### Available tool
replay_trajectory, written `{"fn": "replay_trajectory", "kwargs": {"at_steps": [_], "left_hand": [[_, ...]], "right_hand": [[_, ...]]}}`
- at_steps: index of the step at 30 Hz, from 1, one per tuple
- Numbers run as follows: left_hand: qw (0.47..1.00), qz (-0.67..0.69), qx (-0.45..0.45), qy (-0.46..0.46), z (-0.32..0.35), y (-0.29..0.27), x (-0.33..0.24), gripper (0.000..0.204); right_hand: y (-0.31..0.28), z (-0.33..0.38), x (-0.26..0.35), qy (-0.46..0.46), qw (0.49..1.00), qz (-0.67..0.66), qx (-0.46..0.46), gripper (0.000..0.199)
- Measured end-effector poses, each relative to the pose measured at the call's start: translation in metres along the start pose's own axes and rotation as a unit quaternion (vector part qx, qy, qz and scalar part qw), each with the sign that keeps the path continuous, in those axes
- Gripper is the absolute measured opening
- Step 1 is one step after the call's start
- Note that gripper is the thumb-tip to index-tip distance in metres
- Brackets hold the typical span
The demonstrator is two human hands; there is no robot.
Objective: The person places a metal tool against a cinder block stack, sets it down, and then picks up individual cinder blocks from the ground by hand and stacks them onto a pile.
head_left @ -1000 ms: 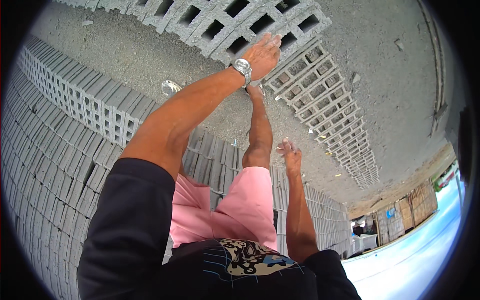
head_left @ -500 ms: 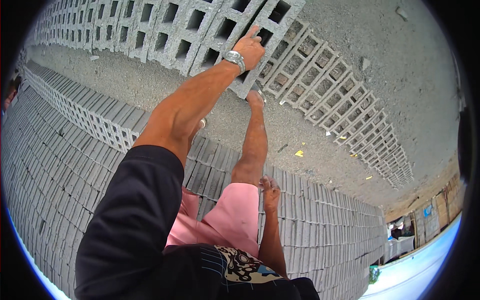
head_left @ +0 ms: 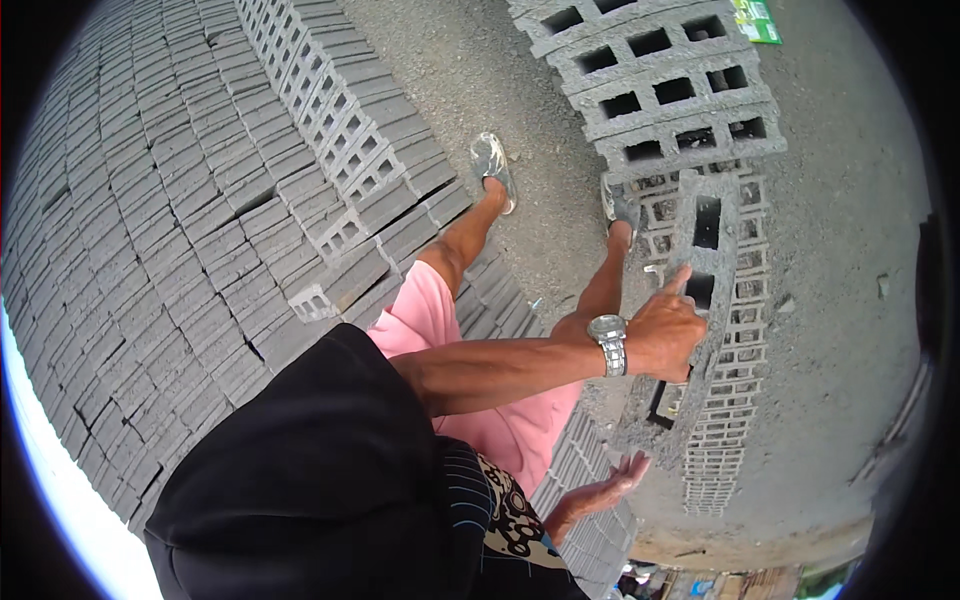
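With my left hand [head_left: 665,325], which wears a metal watch [head_left: 607,345], I grip a grey hollow concrete block [head_left: 716,265]. The index finger lies along the wall between two of its holes; other fingers are hidden in or behind the block. The block is lifted off the end of a row of standing hollow blocks [head_left: 690,110] and hides part of a line of blocks beneath it. My right hand [head_left: 610,488] is open, fingers stretched, below the near end of the held block and apart from it.
A large stack of grey blocks [head_left: 150,210] fills the left side, with hole faces along its edge. My shoes [head_left: 490,165] stand on gritty ground between stack and row. A line of blocks [head_left: 718,450] runs along the ground at right. A green packet [head_left: 757,20] lies at the top.
My view has turned. The block in my left hand has come away from the row's end and swung round to the right. My right hand has moved from beside my leg toward the block.
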State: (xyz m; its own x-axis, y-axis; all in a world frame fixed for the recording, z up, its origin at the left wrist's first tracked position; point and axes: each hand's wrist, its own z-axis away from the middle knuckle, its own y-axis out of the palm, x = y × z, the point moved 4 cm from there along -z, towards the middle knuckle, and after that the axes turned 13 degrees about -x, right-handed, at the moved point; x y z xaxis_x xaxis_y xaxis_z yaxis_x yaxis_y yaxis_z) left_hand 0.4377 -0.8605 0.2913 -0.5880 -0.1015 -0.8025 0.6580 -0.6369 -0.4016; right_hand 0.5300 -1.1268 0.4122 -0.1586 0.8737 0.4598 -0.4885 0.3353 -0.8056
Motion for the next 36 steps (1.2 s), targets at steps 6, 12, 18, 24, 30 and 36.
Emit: {"fn": "replay_trajectory", "kwargs": {"at_steps": [6,12,18,24,30,36], "left_hand": [[0.973,0.066,-0.168,-0.142,0.089,-0.100,0.042,0.013],[0.857,0.041,-0.425,-0.287,0.201,-0.230,0.131,0.019],[0.734,-0.009,-0.516,-0.441,0.331,-0.327,0.231,0.035],[0.613,-0.070,-0.559,-0.554,0.481,-0.351,0.312,0.047],[0.544,0.015,-0.453,-0.706,0.589,-0.339,0.363,0.058],[0.528,0.035,-0.443,-0.723,0.641,-0.288,0.414,0.058]], "right_hand": [[0.009,-0.004,0.077,-0.177,0.963,0.137,0.148,0.096],[0.152,0.075,0.198,-0.332,0.867,0.179,0.325,0.101],[0.315,0.218,0.251,-0.361,0.763,0.295,0.447,0.078],[0.391,0.380,0.227,-0.374,0.662,0.167,0.628,0.088],[0.419,0.495,0.196,-0.442,0.571,0.255,0.644,0.106],[0.446,0.523,0.098,-0.375,0.533,0.245,0.718,0.123]]}}
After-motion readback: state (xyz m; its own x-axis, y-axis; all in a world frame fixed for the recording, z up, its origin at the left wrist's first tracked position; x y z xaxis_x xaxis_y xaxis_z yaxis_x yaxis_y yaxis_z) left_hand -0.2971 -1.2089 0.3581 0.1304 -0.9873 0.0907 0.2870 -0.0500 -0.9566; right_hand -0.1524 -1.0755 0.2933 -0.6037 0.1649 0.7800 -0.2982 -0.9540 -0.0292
